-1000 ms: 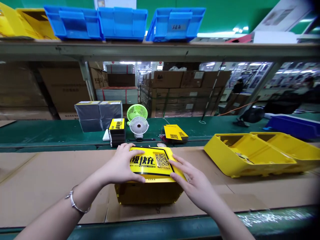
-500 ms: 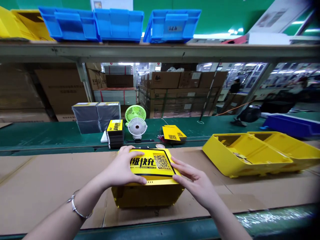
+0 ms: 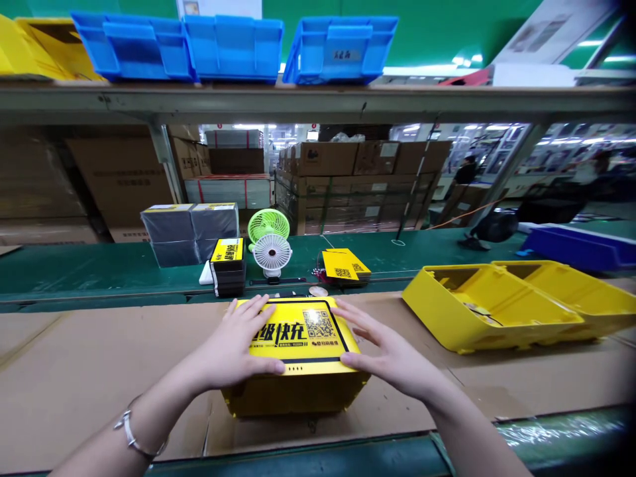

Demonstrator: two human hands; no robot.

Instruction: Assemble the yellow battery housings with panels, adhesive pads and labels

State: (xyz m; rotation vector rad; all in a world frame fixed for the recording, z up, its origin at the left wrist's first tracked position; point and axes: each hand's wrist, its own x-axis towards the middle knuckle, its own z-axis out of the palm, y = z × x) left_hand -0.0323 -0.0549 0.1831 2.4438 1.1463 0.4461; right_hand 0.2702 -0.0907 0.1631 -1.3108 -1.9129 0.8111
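A yellow plastic housing (image 3: 298, 395) sits upright in front of me on the cardboard, its dark open side facing me. On its top lies a yellow label panel (image 3: 283, 324) with a black border, black Chinese characters and a QR code. My left hand (image 3: 231, 344) rests over the panel's left part, fingers stretched out, thumb along the front edge. At the right edge, my right hand (image 3: 385, 348) touches the panel with spread fingers, its thumb on the front corner. Both hands lie open against the surface. The panel's left end is hidden under my left hand.
Two yellow housings (image 3: 489, 324) lie open side up on the right. Behind the work area stand a stack of label panels (image 3: 228, 255), a white fan (image 3: 272, 253), a green fan (image 3: 268, 225) and yellow cards (image 3: 345, 265). Blue bins (image 3: 233, 50) line the shelf above.
The label panel now lies flatter and more squarely on the housing. My left hand has shifted slightly left and down, and my right hand's fingers have spread along the right edge.
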